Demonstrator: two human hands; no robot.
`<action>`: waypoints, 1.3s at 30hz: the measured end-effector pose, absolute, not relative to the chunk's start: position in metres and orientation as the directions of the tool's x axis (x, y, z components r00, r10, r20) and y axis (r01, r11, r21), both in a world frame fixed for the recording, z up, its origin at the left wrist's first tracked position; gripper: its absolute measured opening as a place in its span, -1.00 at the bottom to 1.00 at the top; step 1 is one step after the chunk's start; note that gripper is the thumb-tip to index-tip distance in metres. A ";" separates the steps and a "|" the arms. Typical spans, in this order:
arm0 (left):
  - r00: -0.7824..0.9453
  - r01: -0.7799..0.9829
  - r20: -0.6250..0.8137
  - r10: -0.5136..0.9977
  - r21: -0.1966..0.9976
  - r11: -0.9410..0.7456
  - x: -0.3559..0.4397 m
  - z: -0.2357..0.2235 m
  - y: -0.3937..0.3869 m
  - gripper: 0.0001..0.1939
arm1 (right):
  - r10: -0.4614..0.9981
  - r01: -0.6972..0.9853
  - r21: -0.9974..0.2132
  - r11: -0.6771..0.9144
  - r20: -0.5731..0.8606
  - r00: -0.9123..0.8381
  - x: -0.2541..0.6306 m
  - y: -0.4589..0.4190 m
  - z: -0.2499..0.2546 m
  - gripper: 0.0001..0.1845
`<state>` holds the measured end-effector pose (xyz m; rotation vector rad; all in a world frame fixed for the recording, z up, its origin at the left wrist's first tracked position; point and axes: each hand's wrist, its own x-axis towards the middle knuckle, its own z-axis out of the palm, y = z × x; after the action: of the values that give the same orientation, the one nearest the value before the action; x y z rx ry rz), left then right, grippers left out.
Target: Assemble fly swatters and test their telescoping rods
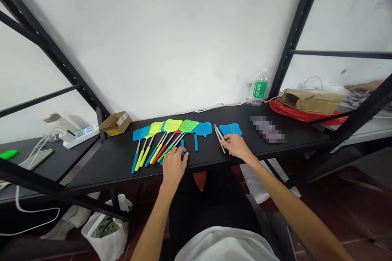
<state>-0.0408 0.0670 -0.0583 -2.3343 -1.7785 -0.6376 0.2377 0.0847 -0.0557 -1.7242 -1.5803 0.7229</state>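
Observation:
My left hand (175, 164) is at the table's front edge, its fingers curled round a short blue handle (183, 143) that sticks out past them. A second loose blue handle (196, 142) lies just to the right. My right hand (237, 146) pinches slim metal rods (219, 136) near their lower end. Beyond that hand lies a blue fly swatter head (230, 129), partly covered by the fingers. Another blue swatter head (203, 129) rests left of the rods. Fanned out on the left are several fly swatters (159, 143) with blue, yellow, red and green handles, overlapping at their heads.
The black table (101, 163) stands against a white wall between black metal posts. A small cardboard box (115, 123) is at its left end. At the back right stands a water bottle (260, 89), with a blurred-out object (268, 129) in front. A red bag (288, 109) lies farther right.

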 end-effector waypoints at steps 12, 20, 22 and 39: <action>0.271 0.664 0.436 0.858 0.560 -0.495 -0.032 -0.022 0.046 -0.68 | 1.000 -0.503 -0.864 0.022 0.010 0.027 0.226 0.067 -0.020 -0.71; 0.362 0.594 0.438 0.823 0.572 -0.566 -0.011 -0.012 0.028 -0.68 | 0.996 -0.457 -0.888 0.051 0.077 -0.039 0.210 0.055 -0.016 -0.61; 0.362 0.583 0.435 0.824 0.584 -0.565 -0.012 -0.011 0.028 -0.68 | 0.996 -0.467 -0.883 0.044 0.073 -0.043 0.208 0.054 -0.015 -0.61; 0.348 0.534 0.363 0.864 0.681 -0.501 -0.014 -0.011 0.024 -0.64 | 0.991 -0.206 -0.970 0.130 0.130 0.013 0.202 0.048 -0.017 -0.49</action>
<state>-0.0139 0.0238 -0.0105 -2.9198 -1.6420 -1.3316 0.2016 0.0481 -0.0165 -0.9614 -1.1151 1.2050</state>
